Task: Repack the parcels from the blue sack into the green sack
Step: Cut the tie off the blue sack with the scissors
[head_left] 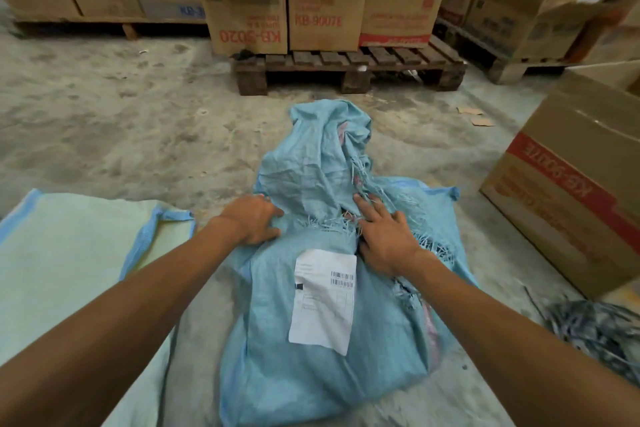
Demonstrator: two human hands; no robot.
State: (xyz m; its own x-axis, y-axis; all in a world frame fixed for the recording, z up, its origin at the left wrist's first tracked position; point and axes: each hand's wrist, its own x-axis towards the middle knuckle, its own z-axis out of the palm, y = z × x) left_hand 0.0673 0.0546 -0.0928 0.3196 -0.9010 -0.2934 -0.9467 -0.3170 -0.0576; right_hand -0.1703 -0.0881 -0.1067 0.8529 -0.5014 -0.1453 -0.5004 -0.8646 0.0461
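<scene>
- Blue woven cloth fills the floor straight in front of me: the blue sack (pixel 311 340) lies bulging, its long axis running away from me, its frayed, crumpled neck pointing at the pallet (pixel 349 64).
- A white label (pixel 323 300) sits on its top face.
- Both my arms reach forward, palms down. My left hand (pixel 254 220) presses flat on the sack left of the neck, fingers spread, gripping nothing.
- My right hand (pixel 386 239) rests open on the frayed edge, fingers splayed.
- The green sack (pixel 69 253) lies flat to my left, just beside the blue one.
- A cardboard box (pixel 568 184) stands to my right; more boxes (pixel 325 0) sit on the pallet beyond.
</scene>
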